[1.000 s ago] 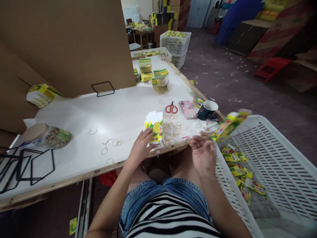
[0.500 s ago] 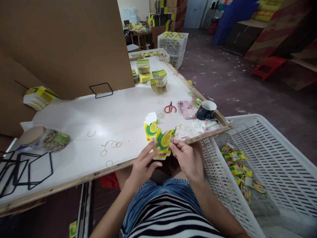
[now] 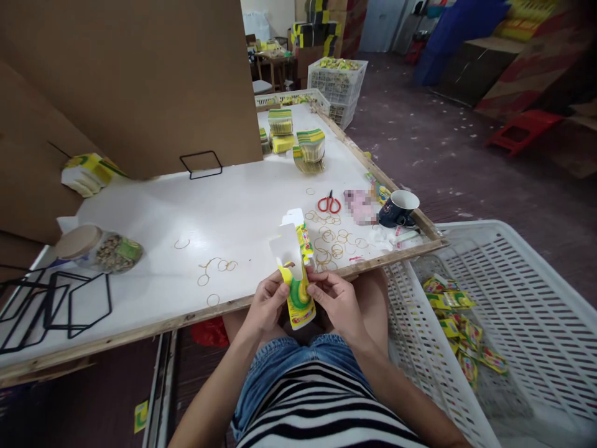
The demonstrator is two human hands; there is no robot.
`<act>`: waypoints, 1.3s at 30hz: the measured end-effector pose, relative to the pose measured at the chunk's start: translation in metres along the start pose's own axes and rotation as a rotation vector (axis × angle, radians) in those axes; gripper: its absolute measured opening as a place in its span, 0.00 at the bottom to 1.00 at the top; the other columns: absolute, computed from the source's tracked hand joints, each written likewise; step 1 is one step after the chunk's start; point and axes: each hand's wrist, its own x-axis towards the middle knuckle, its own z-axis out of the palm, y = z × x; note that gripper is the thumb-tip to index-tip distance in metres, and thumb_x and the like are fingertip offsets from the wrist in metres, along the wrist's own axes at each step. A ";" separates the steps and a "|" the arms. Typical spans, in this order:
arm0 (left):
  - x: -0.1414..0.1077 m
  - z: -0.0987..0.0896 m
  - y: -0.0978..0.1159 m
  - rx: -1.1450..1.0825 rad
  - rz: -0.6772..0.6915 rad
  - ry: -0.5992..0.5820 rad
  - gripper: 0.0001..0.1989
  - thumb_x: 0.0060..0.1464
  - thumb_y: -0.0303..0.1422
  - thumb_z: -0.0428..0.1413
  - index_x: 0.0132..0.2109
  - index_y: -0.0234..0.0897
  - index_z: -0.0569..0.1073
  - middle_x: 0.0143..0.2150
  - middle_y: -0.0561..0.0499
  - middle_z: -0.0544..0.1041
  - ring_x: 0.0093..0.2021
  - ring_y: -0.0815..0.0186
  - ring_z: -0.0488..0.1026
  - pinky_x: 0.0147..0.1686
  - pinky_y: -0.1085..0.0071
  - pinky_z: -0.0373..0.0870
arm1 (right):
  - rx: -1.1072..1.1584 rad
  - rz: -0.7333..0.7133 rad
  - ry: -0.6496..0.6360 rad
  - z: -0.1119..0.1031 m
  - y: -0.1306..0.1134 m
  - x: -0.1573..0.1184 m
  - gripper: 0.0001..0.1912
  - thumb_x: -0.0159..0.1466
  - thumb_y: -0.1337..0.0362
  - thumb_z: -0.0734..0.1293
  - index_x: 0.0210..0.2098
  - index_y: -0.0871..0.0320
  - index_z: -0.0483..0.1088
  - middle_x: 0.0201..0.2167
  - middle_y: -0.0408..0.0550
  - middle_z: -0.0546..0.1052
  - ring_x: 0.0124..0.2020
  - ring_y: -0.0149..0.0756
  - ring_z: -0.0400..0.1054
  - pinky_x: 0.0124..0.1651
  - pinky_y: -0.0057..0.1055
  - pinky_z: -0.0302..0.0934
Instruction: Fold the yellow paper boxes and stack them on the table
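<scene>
At the table's front edge I hold a small yellow and green cardboard box point(image 3: 299, 298) over my lap. Its top end gapes, with white inner walls and flaps showing. My left hand point(image 3: 268, 305) pinches the box's left side between thumb and fingers. On the opposite side, my right hand point(image 3: 336, 303) grips it the same way, fingertips partly hidden behind the card. Just beyond, another yellow carton point(image 3: 305, 238) with a white flap lies on the white table point(image 3: 158, 214). Loose rubber bands point(image 3: 328, 235) are scattered to its right.
Red-handled scissors point(image 3: 329, 205), a dark mug point(image 3: 396, 210) and stacks of flat cartons point(image 3: 310, 146) are on the table. A jar point(image 3: 116, 252) and black wire frames point(image 3: 84, 305) stand left. At my right is a white plastic crate point(image 3: 508, 249) with several small boxes inside.
The box in my hands has gone from folded and tilted to opened out, its open end facing away from me. My left hand has closed on its side. The view has shifted slightly left.
</scene>
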 end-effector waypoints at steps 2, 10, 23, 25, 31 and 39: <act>0.002 0.000 -0.003 0.044 0.041 0.069 0.27 0.44 0.48 0.65 0.46 0.32 0.77 0.36 0.45 0.81 0.37 0.59 0.78 0.38 0.67 0.75 | -0.051 0.007 -0.005 0.001 0.003 -0.002 0.17 0.52 0.55 0.76 0.36 0.58 0.75 0.27 0.44 0.76 0.28 0.33 0.68 0.33 0.30 0.66; -0.004 0.009 0.005 0.307 0.141 0.191 0.29 0.52 0.42 0.62 0.56 0.38 0.60 0.36 0.51 0.78 0.34 0.65 0.77 0.33 0.72 0.74 | -0.168 -0.108 0.108 0.005 0.010 0.002 0.12 0.59 0.56 0.71 0.32 0.57 0.68 0.27 0.43 0.74 0.25 0.30 0.66 0.30 0.28 0.63; -0.022 -0.009 0.025 0.220 -0.018 -0.266 0.18 0.56 0.30 0.60 0.51 0.40 0.62 0.45 0.47 0.78 0.42 0.61 0.79 0.39 0.69 0.76 | -0.285 -0.270 -0.320 -0.014 -0.019 0.010 0.08 0.66 0.59 0.64 0.36 0.56 0.71 0.29 0.43 0.72 0.30 0.32 0.67 0.32 0.27 0.62; -0.022 -0.008 0.023 0.193 -0.032 -0.265 0.19 0.56 0.30 0.60 0.50 0.40 0.61 0.46 0.46 0.78 0.42 0.61 0.80 0.39 0.70 0.76 | -0.355 -0.322 -0.296 -0.014 -0.022 0.011 0.11 0.67 0.59 0.63 0.31 0.57 0.70 0.27 0.43 0.72 0.29 0.32 0.66 0.33 0.27 0.61; -0.021 -0.007 0.021 0.175 -0.045 -0.234 0.38 0.56 0.31 0.60 0.65 0.46 0.46 0.49 0.43 0.78 0.41 0.59 0.80 0.40 0.66 0.77 | -0.258 -0.295 -0.180 -0.011 -0.015 0.014 0.13 0.66 0.59 0.65 0.49 0.54 0.66 0.34 0.45 0.75 0.33 0.33 0.70 0.35 0.28 0.64; -0.020 -0.011 0.014 0.428 0.042 -0.034 0.22 0.57 0.33 0.59 0.57 0.40 0.65 0.52 0.44 0.76 0.40 0.64 0.78 0.38 0.70 0.77 | -0.386 -0.169 -0.285 -0.015 -0.030 0.015 0.12 0.65 0.59 0.64 0.44 0.55 0.73 0.32 0.45 0.75 0.34 0.35 0.70 0.36 0.30 0.65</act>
